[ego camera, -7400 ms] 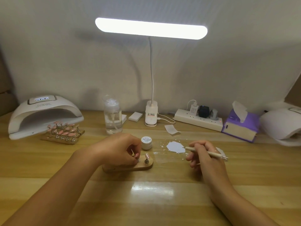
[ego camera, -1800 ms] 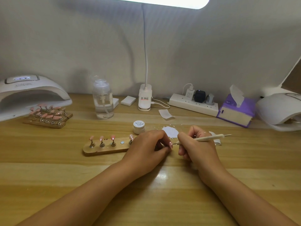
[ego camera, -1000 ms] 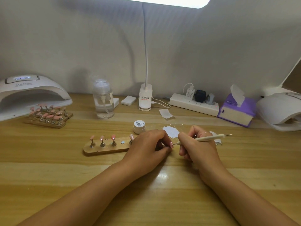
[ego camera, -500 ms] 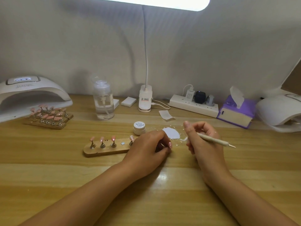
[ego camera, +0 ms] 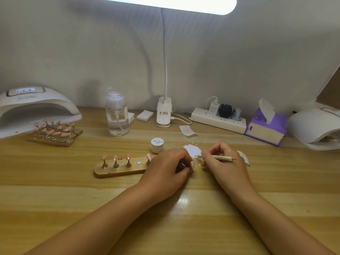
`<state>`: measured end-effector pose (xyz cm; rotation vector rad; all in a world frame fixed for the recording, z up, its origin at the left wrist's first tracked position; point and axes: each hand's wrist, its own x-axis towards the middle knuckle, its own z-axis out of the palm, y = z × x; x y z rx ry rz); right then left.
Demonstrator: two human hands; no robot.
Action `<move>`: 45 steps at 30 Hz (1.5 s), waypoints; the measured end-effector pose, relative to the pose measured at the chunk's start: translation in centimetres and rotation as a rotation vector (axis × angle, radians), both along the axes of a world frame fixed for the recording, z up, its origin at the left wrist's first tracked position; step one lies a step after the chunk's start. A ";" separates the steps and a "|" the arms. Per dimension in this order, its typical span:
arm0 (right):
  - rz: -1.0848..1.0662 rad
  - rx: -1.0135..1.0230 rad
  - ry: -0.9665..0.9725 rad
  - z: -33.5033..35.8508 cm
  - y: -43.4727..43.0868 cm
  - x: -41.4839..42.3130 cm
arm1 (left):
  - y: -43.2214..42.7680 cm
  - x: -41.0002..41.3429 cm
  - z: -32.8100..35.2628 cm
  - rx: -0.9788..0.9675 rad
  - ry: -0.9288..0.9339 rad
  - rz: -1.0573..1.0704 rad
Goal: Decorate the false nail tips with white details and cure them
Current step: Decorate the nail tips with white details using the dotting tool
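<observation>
Here the left hand [ego camera: 169,170] rests on the worktop [ego camera: 73,199], its grip pinched narrow on a pink nail tip [ego camera: 191,164] that pokes out at the fingertips, just right of the wooden stand [ego camera: 117,171]. The right hand [ego camera: 224,162] lies curled beside it with a dotting pen [ego camera: 219,157] in its grip. The pen lies nearly level, and its left end reaches the edge of the white paint patch [ego camera: 191,150].

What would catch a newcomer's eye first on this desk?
Probably the two hands at centre: the left hand pinches a pink nail tip, and the right hand holds a thin pen toward a white paint patch. Next, the wooden holder of pink tips just left of them, and the glowing lamp bar overhead.
</observation>
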<state>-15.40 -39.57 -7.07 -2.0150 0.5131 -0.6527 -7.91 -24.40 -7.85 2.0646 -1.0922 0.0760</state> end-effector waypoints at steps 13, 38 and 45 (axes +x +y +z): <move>0.055 0.436 -0.190 0.8 1.4 -0.6 | 0.0 0.1 -0.1 -0.040 0.019 0.024; 0.085 0.295 -0.077 0.4 1.6 -0.3 | -0.1 0.2 -0.2 -0.016 0.005 0.037; 0.107 0.277 -0.063 0.5 1.8 -0.4 | -0.1 0.2 -0.1 -0.008 0.007 0.033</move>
